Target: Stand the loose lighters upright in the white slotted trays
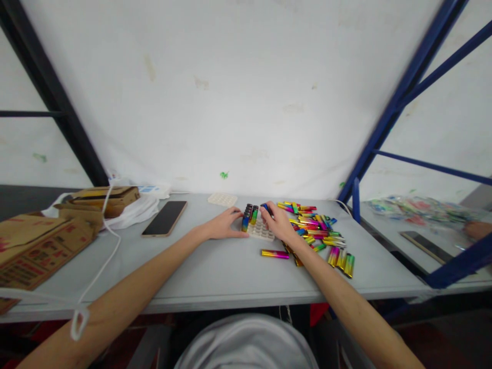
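Nearest was a loose pink-and-gold tube [274,253], flat on the smooth grey table [230,279]; it looked glossy and rigid, so my guess was light but kinda slippery, best pinched round the middle; just beyond sat the cream tray [262,233] with its grid of pockets, probably light and stiff, best held by the rim; shiny tubes [246,221] stood upright at its left side; the left hand [222,225] curved beside them, thumb and fingers apart, though I couldn't tell if it was gripping; the right hand [279,224] had a blue tube [264,206] pinched at the tray, with a messy metallic pile [314,231] alongside; farther back, a pale grid [222,199], then scuffed white wall [246,102].
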Demonstrator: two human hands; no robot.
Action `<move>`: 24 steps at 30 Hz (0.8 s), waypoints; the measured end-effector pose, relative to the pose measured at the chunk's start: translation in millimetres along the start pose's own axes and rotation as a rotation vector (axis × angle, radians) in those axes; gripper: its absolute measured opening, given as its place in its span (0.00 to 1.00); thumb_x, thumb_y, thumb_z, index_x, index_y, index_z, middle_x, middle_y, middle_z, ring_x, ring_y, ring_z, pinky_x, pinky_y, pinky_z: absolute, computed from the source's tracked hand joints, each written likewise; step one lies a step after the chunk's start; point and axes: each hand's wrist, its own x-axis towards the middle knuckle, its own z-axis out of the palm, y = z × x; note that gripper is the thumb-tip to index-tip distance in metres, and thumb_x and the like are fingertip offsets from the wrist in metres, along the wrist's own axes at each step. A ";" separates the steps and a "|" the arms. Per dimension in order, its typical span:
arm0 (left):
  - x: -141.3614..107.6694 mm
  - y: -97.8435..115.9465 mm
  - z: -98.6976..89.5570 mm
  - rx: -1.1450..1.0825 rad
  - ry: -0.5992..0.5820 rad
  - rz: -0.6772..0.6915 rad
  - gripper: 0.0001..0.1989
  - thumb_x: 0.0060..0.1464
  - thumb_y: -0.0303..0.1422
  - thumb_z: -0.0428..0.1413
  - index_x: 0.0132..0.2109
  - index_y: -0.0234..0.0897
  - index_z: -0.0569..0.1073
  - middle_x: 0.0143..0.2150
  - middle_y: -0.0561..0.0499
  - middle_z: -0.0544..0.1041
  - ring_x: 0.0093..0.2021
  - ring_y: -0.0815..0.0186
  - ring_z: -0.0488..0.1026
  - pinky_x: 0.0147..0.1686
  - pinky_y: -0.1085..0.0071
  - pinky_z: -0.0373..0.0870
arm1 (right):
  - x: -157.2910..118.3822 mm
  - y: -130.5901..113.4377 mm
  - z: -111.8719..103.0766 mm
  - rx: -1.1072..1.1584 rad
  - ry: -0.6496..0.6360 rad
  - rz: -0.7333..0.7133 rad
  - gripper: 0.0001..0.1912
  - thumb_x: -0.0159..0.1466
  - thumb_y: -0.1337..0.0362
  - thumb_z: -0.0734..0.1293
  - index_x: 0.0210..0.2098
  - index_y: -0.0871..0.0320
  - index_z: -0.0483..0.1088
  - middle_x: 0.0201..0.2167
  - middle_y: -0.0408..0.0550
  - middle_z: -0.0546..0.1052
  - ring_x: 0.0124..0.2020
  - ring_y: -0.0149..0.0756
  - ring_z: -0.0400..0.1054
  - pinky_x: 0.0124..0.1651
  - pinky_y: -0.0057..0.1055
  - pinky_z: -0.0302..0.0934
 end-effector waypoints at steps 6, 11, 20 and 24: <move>0.2 0.6 -0.2 -0.018 0.002 -0.002 0.38 0.54 0.62 0.66 0.61 0.41 0.75 0.64 0.40 0.75 0.63 0.46 0.73 0.67 0.52 0.69 | 0.1 -1.7 -0.1 -0.125 -0.032 -0.103 0.24 0.76 0.46 0.60 0.29 0.54 0.65 0.29 0.46 0.73 0.33 0.37 0.66 0.39 0.31 0.58; 0.2 1.2 -0.5 -0.013 -0.001 -0.004 0.38 0.55 0.61 0.66 0.61 0.41 0.76 0.63 0.40 0.74 0.62 0.46 0.74 0.67 0.52 0.69 | -0.1 1.4 0.6 -0.128 -0.083 -0.071 0.24 0.76 0.46 0.61 0.30 0.55 0.67 0.25 0.43 0.73 0.29 0.35 0.65 0.36 0.31 0.55; 0.1 3.7 -1.9 -0.020 -0.021 -0.019 0.40 0.54 0.62 0.66 0.62 0.38 0.76 0.64 0.38 0.74 0.64 0.44 0.73 0.68 0.51 0.68 | 0.8 -2.4 2.6 -0.234 -0.203 -0.108 0.14 0.77 0.56 0.65 0.39 0.57 0.75 0.31 0.46 0.81 0.30 0.36 0.70 0.37 0.30 0.56; -0.3 2.2 -1.1 -0.022 -0.018 -0.012 0.38 0.55 0.61 0.66 0.62 0.40 0.76 0.64 0.38 0.74 0.64 0.45 0.72 0.69 0.50 0.67 | 2.9 -11.8 2.4 -0.386 -0.210 -0.090 0.12 0.77 0.56 0.67 0.45 0.57 0.78 0.32 0.49 0.83 0.31 0.38 0.73 0.36 0.30 0.57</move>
